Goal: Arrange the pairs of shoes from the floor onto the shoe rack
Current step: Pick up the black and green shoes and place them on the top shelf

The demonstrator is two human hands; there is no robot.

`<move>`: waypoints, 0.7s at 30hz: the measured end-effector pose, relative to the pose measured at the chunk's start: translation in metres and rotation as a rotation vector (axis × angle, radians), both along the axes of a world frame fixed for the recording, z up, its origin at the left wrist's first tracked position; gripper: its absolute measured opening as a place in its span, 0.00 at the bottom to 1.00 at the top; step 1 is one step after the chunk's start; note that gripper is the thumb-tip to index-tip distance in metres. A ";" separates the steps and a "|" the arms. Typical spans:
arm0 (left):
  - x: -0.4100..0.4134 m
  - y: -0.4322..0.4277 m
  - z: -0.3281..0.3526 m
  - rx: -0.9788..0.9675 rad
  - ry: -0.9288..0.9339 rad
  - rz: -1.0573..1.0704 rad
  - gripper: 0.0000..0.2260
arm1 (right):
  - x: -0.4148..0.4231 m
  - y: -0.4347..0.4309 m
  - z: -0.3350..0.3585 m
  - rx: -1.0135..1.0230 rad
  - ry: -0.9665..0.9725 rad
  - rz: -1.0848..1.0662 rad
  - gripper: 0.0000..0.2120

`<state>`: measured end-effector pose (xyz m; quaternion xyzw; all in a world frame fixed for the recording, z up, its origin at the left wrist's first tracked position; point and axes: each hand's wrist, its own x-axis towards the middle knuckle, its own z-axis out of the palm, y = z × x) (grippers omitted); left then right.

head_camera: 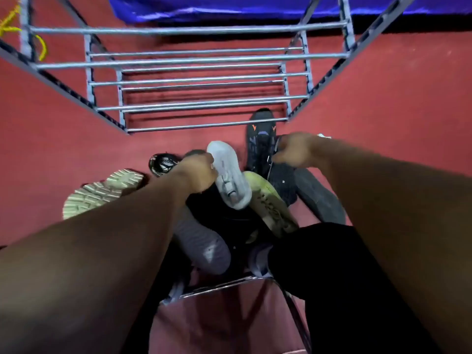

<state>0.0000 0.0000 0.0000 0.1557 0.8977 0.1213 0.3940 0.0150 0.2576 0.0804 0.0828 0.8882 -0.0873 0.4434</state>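
Now I have both hands down in the shoe heap on the red floor (pixel 383 98), just short of the front rail of the shoe rack (pixel 199 80). My left hand (pixel 198 172) grips the white shoe (pixel 231 180) by its side. My right hand (pixel 296 150) curls its fingers round the laced top of the black shoe (pixel 260 139), whose toe reaches under that rail. A yellow-green shoe (pixel 268 203) lies between my arms, touching the white one.
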 end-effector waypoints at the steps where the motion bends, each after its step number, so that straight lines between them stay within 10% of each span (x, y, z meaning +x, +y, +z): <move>1: 0.003 -0.001 -0.005 0.002 -0.009 -0.028 0.17 | -0.001 -0.008 -0.011 -0.055 -0.007 -0.011 0.19; 9: 0.041 -0.046 -0.041 -0.340 0.039 -0.016 0.18 | -0.008 -0.112 -0.093 -0.212 0.169 -0.053 0.16; 21: 0.033 -0.077 -0.039 -0.458 0.074 0.226 0.18 | -0.017 -0.163 -0.143 -0.042 -0.214 0.091 0.23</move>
